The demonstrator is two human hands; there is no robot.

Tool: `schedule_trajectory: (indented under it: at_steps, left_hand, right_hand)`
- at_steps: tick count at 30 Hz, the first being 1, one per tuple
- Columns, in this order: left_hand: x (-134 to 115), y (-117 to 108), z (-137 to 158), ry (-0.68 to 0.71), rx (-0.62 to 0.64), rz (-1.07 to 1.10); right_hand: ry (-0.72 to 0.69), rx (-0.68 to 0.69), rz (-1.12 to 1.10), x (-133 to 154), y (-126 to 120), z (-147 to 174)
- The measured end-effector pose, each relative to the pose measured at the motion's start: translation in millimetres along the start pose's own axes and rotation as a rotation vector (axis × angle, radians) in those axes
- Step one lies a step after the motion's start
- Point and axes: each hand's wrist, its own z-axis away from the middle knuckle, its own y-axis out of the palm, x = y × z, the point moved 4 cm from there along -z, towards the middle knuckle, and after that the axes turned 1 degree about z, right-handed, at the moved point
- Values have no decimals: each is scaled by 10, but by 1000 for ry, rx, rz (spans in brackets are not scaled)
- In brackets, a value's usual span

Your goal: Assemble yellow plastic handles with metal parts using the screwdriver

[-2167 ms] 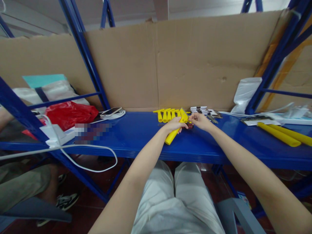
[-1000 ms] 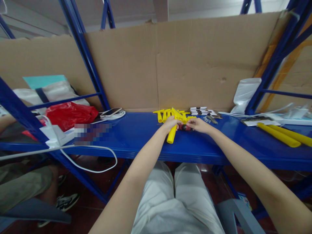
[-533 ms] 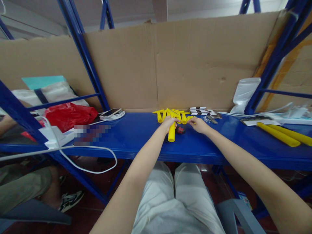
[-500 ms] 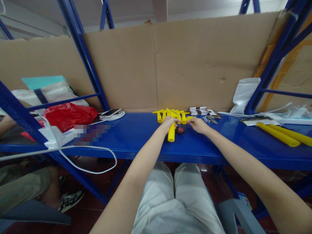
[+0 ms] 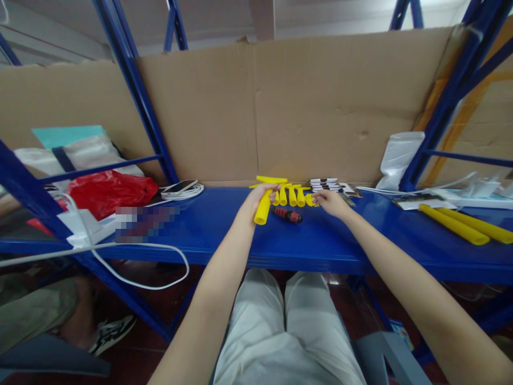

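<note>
**Two bare hands at a row of yellow T-shaped pieces on a blue shelf**

Head view, looking down and fwd. Left hand (image 5: 256,197) is clenched round a yellow T-shaped plastic handle (image 5: 263,207), stem pointing toward the viewer, crossbar away at top; the piece is lifted just off the blue metal shelf board (image 5: 224,230). Right hand (image 5: 331,202) lies on the shelf w/ fingertips at the right end of a row of small yellow T-shaped pieces (image 5: 292,194); it appears to pinch the last one, but the contact is too small to tell for certain. Between the hands, lying flat on the board, is a short red-and-black screwdriver (image 5: 287,214), just beside the held handle and not touched by either hand.

Behind the row: a stack of small black-and-white cards (image 5: 325,183) against a brown cardboard back panel (image 5: 320,107). Far right: two long yellow foam tubes (image 5: 460,226) and a white plastic bag (image 5: 398,155). Left: a phone on a coiled white cable (image 5: 182,188), a red plastic bag (image 5: 110,190). Lower left: another person's leg and shoe (image 5: 108,332).
</note>
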Motion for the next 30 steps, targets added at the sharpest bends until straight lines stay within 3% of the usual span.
schedule_trajectory:
  at_steps: [3,6,9,12,17,25,30]
  left_hand:
    - [-114,-165,79,9,-71,10]
    - [-133,-350,156,-36,-173,-55]
    - [-144,-526,212,-43,-273,-125]
    - [-158,-651,227,-33,-325,-152]
    - [-148,-761,172,12,-349,-149]
    - [-122,-720,131,104,-340,-80]
    - [-155,-604,228,137,-275,-142]
  right_hand:
    - [28,54,-109,-25,-28,-10]
    - [-57,160,-161,105,-10,22]
    - [-216,277,-42,387,90,143]
    - [-259,370,169,646,289,323]
    - [-288,241,426,817,525,452]
    - [-307,271,156,765,711,259]
    - [-367,169,128,591,477,72]
